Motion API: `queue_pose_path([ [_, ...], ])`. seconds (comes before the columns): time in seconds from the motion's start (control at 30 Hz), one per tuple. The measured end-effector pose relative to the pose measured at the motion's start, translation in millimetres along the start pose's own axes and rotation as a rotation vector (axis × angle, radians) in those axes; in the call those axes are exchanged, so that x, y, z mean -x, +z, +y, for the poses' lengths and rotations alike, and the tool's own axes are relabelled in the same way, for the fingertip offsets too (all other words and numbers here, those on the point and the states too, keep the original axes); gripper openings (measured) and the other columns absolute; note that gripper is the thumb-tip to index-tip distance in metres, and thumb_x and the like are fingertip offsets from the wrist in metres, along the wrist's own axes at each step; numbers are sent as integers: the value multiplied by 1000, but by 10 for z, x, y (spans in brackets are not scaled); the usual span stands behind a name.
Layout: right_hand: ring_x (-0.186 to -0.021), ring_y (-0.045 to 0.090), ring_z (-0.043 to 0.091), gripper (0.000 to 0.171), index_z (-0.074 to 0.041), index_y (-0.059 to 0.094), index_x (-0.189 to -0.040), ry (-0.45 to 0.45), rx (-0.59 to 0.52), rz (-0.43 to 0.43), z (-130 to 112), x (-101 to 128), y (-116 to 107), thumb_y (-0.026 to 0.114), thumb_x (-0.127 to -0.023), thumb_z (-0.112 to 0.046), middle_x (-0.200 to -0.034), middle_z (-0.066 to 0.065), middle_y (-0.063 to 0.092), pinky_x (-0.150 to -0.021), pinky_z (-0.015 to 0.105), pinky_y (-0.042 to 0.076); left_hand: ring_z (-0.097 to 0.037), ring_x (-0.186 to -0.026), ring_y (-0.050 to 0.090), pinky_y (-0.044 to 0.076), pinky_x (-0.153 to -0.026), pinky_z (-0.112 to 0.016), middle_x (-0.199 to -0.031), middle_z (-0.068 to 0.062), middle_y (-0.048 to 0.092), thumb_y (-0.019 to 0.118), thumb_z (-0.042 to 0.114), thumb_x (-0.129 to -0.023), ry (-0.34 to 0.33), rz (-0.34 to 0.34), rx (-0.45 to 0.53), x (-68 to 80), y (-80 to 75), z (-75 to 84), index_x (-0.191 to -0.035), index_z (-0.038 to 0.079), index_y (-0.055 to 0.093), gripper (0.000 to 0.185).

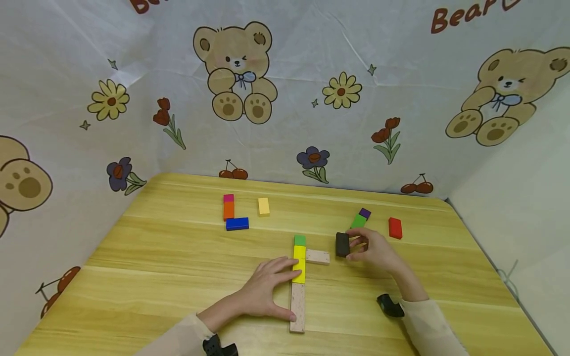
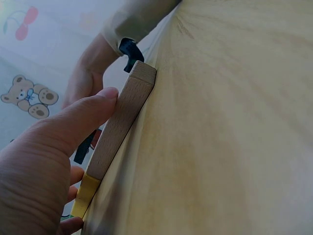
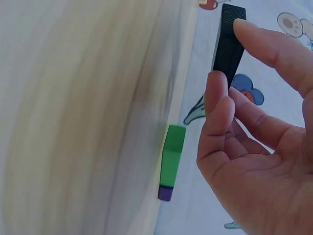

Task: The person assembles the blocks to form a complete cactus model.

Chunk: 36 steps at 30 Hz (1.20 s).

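Note:
In the head view a straight row lies on the table: a plain wooden block [image 1: 298, 301] nearest, then a yellow block [image 1: 300, 253], then a small green block [image 1: 300, 240]. My left hand [image 1: 260, 288] is spread along its left side, fingertips on the yellow block and thumb touching the plain one. A second plain block [image 1: 317, 256] sticks out to the right from the yellow block's upper part. Between thumb and fingers, my right hand [image 1: 375, 250] pinches a black block [image 1: 342, 244], which stands above the tabletop in the right wrist view.
Behind the right hand lie a light-green block [image 1: 358, 221] with a purple block [image 1: 365, 213] at its end, and a red block [image 1: 395, 228]. Back left are pink [image 1: 228, 198], orange [image 1: 228, 211], blue [image 1: 237, 224] and pale yellow [image 1: 264, 207] blocks. A patterned cloth hangs behind the table.

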State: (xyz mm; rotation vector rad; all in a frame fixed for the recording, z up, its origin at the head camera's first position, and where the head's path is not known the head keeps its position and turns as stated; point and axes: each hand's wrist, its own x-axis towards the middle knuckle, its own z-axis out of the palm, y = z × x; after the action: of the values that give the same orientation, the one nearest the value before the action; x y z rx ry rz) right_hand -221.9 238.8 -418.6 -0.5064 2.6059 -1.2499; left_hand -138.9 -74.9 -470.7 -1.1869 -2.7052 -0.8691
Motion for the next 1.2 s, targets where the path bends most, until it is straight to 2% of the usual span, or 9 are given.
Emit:
queue_pose_path([
  [0.27,-85,57,23,60,-6,52,-117,5,15,-15,11,-45,96,79,-64,-14,-97,11,58,-67,24,49,-26,-131,23,24,-98,-51,-144,2,28,58,72,-62,-3,6,-2,8,12,-10,-133,22,42,88],
  [0.7,-81,56,23,61,-6,52,-117,13,38,-5,-2,-65,135,79,-63,-12,-93,11,59,-65,23,48,-25,-132,23,25,-97,-50,-144,3,27,59,71,-62,-9,2,3,10,16,-17,-133,23,41,88],
  [0.93,-83,57,24,61,-2,52,-118,-1,30,-15,11,-115,130,78,-64,-10,-94,13,60,-65,24,47,-26,-131,23,24,-97,-51,-144,2,27,59,71,-62,-8,2,8,6,7,-7,-133,22,42,88],
  [1.2,-87,57,24,60,-3,52,-117,9,6,3,9,-193,117,79,-64,-10,-96,13,60,-68,25,47,-26,-132,23,24,-97,-50,-144,2,27,58,71,-62,-9,-4,7,-1,2,-2,-133,22,42,88],
])
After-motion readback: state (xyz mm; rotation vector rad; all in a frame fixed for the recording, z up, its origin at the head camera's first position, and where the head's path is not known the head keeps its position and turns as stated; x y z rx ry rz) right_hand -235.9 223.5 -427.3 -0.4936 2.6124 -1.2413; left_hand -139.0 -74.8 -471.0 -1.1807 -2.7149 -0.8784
